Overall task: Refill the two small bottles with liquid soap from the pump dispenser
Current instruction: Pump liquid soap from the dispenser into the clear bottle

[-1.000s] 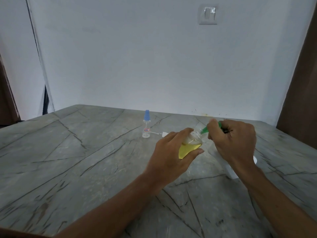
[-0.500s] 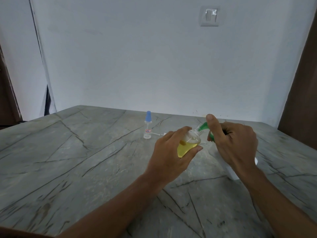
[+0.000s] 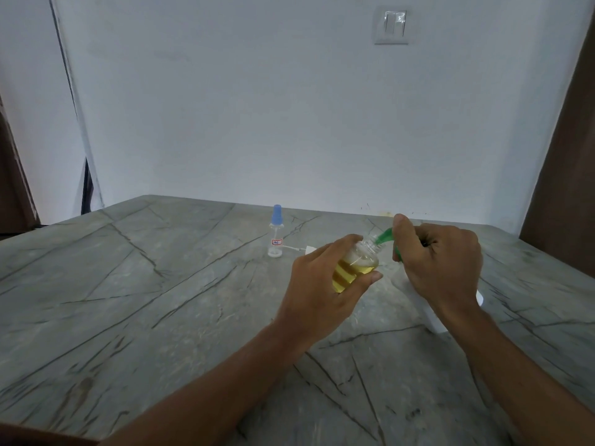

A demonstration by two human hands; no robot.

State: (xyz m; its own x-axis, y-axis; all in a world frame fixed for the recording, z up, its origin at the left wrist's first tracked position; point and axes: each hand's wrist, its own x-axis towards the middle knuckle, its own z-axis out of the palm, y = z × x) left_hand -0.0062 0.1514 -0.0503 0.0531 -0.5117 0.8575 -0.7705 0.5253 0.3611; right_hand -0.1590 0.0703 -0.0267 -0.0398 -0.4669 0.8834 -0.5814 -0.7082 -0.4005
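Fingers (image 3: pixel 338 249) grip one bottle (image 3: pixel 362 263); second bottle (image 3: pixel 276 235) stands apart.

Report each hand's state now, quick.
Left hand: grips the small bottle of yellow soap, tilted.
Right hand: grips the green pump head, nozzle at the bottle's mouth.

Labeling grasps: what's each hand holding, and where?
Left hand grips the small bottle round its body; right hand grips the dispenser by its green pump head.
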